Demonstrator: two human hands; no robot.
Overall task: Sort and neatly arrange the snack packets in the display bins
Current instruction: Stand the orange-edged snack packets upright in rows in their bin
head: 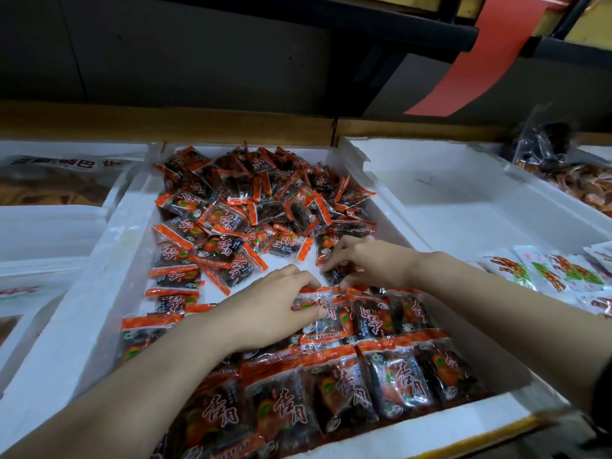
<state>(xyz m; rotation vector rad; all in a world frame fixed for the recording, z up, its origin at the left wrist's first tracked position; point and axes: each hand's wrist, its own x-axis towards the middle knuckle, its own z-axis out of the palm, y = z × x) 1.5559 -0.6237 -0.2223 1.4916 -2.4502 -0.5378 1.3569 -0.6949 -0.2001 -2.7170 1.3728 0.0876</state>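
- Bin (pixel 99 253): white foam. Its packets lay as neat rows (pixel 331 392) along the near edge and as a loose pile (pixel 265 200) toward the far edge.
- Left hand (pixel 265 309): fingers were bent over the top edge of a row packet (pixel 323 321) with the thumb on its face, holding it in the second row.
- Right hand (pixel 367 263): fingertips were narrowly pinched on a loose packet (pixel 336 276) just beyond that row, near the right wall.
- Risk 1: the film wrappers looked slick, so seating the loose packet would likely nudge its neighbours askew or leave an overlap.
- Risk 2: both forearms hung over the near rows, and a lowered wrist could drag them out of line.
- Risk 3: the pile rose near the far-right wall, so raking it hard could spill packets into the next bin (pixel 463 200).
- Room: a small bare floor patch (pixel 294 261) lay between the pile and the rows. The walls closed both sides, so the open approach was from above.
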